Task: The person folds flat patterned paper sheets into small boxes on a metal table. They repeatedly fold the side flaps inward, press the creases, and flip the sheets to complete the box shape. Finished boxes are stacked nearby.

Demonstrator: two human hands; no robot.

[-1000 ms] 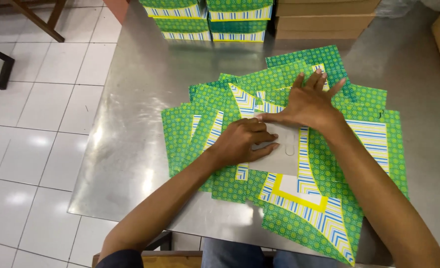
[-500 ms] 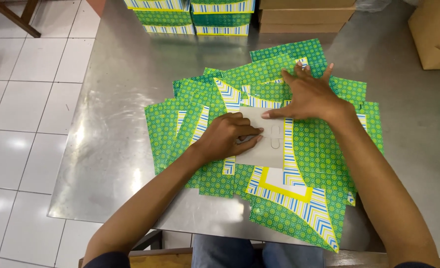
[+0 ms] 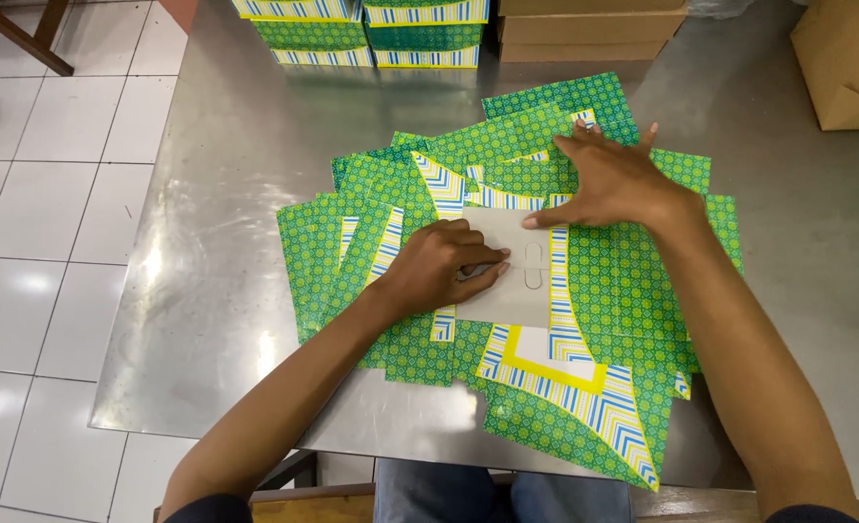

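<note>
Steel desk carries a fanned pile of green patterned box blanks at centre. A grey folded flap lies on top, mid-pile. Left hand presses the flap, grip curled narrow, holding nothing. Right hand lies flat and spread on the blanks, thumb touching the flap's top edge.

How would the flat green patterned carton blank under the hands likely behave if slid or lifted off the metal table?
The carton blank lies thin and flat, so it is probably light and would flex along its creases when lifted. The metal table looks smooth and shiny, so a push would likely make it slide. The left hand and right hand press on it, perhaps against shifting.
</note>
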